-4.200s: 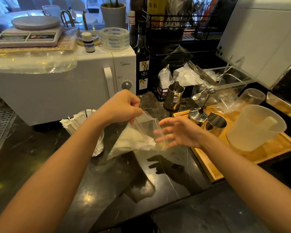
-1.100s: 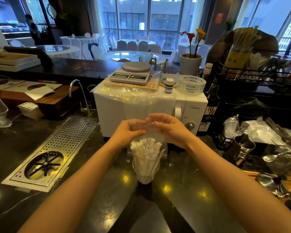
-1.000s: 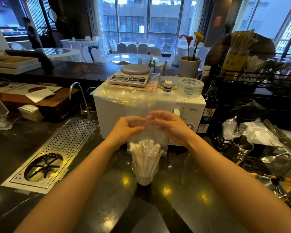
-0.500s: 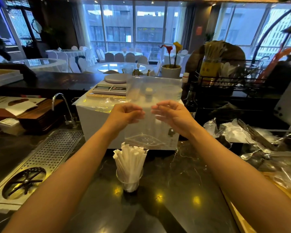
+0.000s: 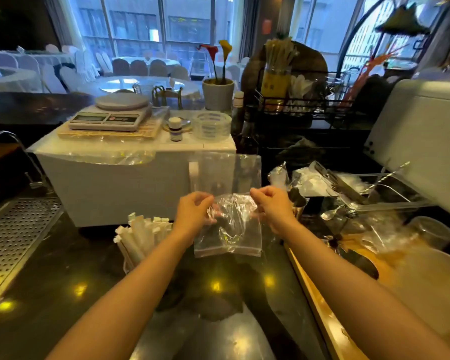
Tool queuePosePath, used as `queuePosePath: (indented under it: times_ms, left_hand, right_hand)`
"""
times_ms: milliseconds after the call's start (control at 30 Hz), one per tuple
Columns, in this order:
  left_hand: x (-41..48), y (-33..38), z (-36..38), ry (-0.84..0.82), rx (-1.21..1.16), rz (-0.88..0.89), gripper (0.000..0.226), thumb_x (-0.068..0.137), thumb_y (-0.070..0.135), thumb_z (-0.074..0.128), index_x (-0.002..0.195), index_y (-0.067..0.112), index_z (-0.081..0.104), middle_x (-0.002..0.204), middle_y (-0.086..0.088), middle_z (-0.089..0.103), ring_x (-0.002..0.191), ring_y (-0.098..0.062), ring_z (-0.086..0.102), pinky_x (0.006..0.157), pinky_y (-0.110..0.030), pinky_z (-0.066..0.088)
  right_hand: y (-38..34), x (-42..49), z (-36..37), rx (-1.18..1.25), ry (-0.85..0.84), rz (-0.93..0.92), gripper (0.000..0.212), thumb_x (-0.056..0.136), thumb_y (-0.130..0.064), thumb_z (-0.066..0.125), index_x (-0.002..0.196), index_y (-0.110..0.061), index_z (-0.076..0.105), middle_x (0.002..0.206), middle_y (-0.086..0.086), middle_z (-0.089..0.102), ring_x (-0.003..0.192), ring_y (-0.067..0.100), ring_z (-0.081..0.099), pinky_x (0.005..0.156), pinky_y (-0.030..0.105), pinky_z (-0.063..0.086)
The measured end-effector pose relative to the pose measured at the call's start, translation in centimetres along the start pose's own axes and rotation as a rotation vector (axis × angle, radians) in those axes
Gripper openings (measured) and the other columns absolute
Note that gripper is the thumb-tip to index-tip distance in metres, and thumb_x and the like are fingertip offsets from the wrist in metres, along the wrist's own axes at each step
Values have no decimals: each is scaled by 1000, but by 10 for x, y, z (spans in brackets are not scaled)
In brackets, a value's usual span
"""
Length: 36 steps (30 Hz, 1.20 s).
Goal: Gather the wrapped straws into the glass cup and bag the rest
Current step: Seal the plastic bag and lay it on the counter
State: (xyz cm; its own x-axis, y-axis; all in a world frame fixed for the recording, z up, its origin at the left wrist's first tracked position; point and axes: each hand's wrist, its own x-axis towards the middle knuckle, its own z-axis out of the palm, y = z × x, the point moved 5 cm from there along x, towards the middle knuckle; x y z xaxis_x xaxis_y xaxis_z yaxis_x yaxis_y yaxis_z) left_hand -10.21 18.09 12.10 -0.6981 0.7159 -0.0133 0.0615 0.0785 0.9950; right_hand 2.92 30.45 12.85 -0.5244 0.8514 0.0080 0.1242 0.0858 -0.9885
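Observation:
A clear zip bag [image 5: 227, 227] hangs empty and crumpled in front of me, folded over at hand height. My left hand [image 5: 194, 211] pinches its left side and my right hand [image 5: 270, 205] pinches its right side. To the lower left, a bunch of white wrapped straws [image 5: 140, 235] stands fanned out in a glass cup [image 5: 126, 265] on the dark counter. My left forearm hides part of the cup.
A white microwave [image 5: 109, 188] stands behind, with a scale [image 5: 109, 115], a small bottle [image 5: 175, 128] and a tape roll [image 5: 212, 124] on top. A wooden tray [image 5: 322, 313] with metal jiggers and a plastic jug lies right. A perforated drain grate [image 5: 11, 237] lies left.
The bag was lifted off the straws in the cup, raised high, then lowered and shifted right. It now hangs folded between both hands, and the cup stands uncovered at the left.

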Motion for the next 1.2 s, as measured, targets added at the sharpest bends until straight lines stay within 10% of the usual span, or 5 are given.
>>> queuePosePath:
  times_ms: [133,633,800,1067,1200]
  left_hand:
    - [-2,-43,23,42,164,-12,21,92,13,45,73,11,53,64,-10,58,39,-9,55,48,-31,47]
    - [-15,-127,72,-40,960,-24,24,97,26,30,108,5,35,99,-25,65,88,-43,60,69,-44,44]
    - [-15,-136,70,18,961,-83,46,96,25,30,139,12,21,128,-19,50,103,-44,55,79,-48,45]
    - [-9,-138,61,-43,788,-108,42,92,11,38,134,7,39,140,-12,41,119,-32,48,94,-38,41]
    - [-5,-134,58,-22,719,-130,47,85,-5,37,131,4,44,142,-12,42,126,-29,43,102,-33,35]
  right_hand:
    - [41,-1,-12,-228,131,-25,30,92,-16,47,62,-11,46,54,3,47,47,15,48,44,19,38]
    - [135,5,-11,-1071,-168,-57,17,94,-14,36,104,-2,43,106,26,61,94,43,57,71,42,43]
    - [136,5,-11,-865,-135,-26,26,96,-19,34,115,-3,42,111,24,59,99,39,55,77,44,43]
    - [140,16,-3,-504,-166,128,39,89,-14,50,127,-8,40,100,15,58,94,35,59,81,46,51]
    - [147,16,-1,-484,-253,198,29,84,-1,50,112,-9,48,98,7,50,68,20,55,42,20,48]
